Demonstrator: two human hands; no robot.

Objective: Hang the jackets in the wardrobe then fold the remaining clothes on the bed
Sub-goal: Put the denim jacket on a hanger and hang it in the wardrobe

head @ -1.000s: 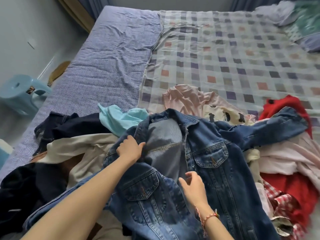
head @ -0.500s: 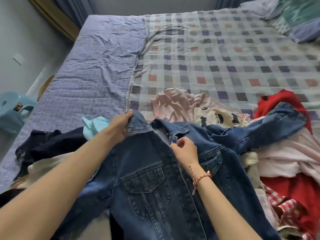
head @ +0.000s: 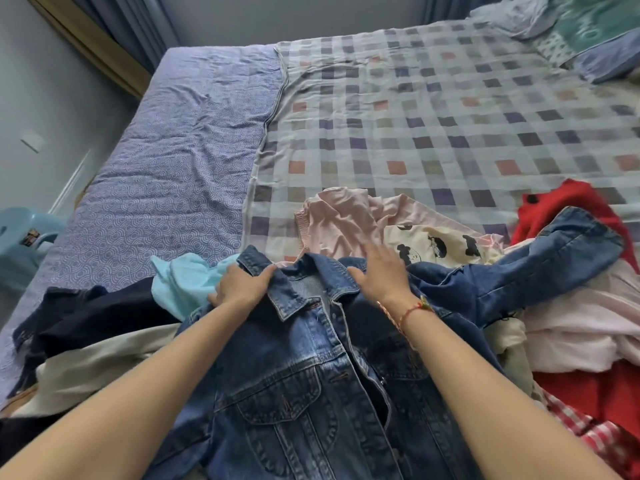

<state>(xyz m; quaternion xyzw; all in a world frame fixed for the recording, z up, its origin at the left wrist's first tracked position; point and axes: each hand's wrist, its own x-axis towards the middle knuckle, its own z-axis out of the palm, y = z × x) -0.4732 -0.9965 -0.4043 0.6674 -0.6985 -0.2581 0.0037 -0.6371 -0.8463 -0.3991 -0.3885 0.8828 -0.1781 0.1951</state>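
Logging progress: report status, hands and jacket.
Left hand grips blue denim jacket at collar. Right hand rests flat on its shoulder. Jacket lies atop mixed clothes pile.

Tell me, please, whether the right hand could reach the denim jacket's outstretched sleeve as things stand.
Probably yes: the denim jacket's sleeve lies uncovered atop the pile, beside the right hand, nothing between them.

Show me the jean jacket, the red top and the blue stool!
jean jacket (head: 287, 407): head view, on its chest pocket.
red top (head: 561, 202): head view, on its bunched upper part.
blue stool (head: 19, 223): head view, on its seat.
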